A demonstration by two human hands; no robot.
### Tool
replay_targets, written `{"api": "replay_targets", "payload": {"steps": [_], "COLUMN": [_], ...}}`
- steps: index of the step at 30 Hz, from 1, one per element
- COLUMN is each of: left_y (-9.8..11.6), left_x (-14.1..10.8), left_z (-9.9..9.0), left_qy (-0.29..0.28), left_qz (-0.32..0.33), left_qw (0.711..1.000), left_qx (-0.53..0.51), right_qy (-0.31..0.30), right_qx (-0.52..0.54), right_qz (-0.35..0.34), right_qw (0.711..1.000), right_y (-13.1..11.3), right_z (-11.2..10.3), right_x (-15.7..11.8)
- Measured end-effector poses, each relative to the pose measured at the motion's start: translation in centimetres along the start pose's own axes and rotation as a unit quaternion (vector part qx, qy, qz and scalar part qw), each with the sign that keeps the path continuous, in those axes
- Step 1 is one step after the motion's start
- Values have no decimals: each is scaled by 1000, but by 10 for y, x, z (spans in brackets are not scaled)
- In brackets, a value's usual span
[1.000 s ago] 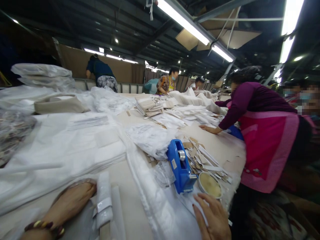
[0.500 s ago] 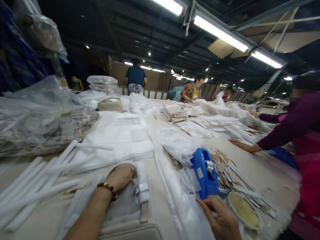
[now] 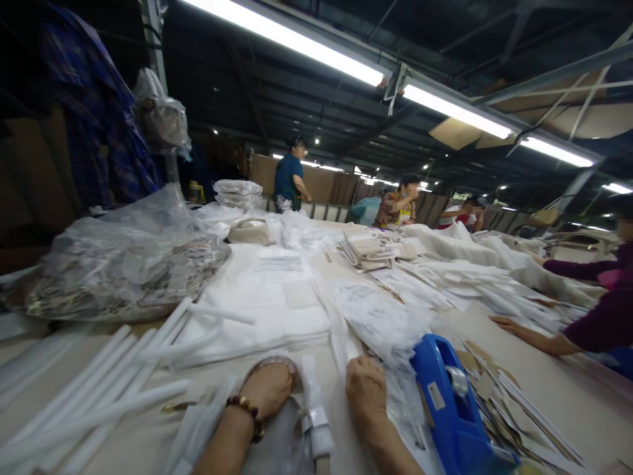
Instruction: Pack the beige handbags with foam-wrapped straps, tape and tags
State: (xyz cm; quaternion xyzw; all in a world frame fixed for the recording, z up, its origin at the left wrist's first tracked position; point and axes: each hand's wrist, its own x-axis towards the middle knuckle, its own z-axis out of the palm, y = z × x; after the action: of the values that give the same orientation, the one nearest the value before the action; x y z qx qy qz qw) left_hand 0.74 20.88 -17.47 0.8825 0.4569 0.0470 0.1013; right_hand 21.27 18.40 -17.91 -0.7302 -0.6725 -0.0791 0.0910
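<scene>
My left hand (image 3: 271, 390), with a beaded bracelet, is closed at the curved, film-covered handle (image 3: 293, 369) of a bag; its fingertips are hidden. Beside it stands a strap wrapped in white foam (image 3: 314, 409), bound with clear tape. Most of the bag lies below the picture's edge. My right hand (image 3: 366, 389) is curled into a fist at the near end of a white foam sheet (image 3: 341, 333), which seems pinched under its fingers. Just right of that hand are crumpled clear plastic (image 3: 408, 409) and a blue tape dispenser (image 3: 452, 402) with a roll in it.
White foam tubes (image 3: 113, 369) lie at the left, before a big clear plastic bag (image 3: 133, 257). Stacked white foam sheets (image 3: 267, 297) spread ahead. Card strips (image 3: 514, 402) lie right of the dispenser. A co-worker's hand (image 3: 519, 330) rests on the table at the right; other people stand behind.
My right hand has moved from beside the dispenser, up and left, to the foam sheet. The left hand stays at the bag. My view has tilted up and turned left.
</scene>
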Motion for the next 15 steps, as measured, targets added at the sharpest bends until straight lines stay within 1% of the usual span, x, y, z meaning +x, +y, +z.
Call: {"api": "replay_targets", "payload": {"steps": [4, 7, 9, 12, 15], "left_y": [1, 1, 0, -3, -6], "left_x": [0, 1, 1, 1, 1], "left_z": [-1, -2, -3, -3, -3], "left_qy": [-8, -22, -35, -47, -49], "left_qz": [-14, -14, -8, 3, 17], "left_qw": [1000, 999, 999, 998, 997], "left_qx": [13, 21, 27, 40, 59], "right_qy": [-29, -75, -107, -145, -150], "right_qx": [30, 78, 123, 202, 261], "right_qz": [-18, -54, -87, -154, -212], "right_qw": [999, 993, 983, 956, 930], "right_y": [-10, -20, -23, -18, 2], "right_z": [-7, -8, -9, -12, -11], "right_x": [-7, -15, -21, -27, -34]}}
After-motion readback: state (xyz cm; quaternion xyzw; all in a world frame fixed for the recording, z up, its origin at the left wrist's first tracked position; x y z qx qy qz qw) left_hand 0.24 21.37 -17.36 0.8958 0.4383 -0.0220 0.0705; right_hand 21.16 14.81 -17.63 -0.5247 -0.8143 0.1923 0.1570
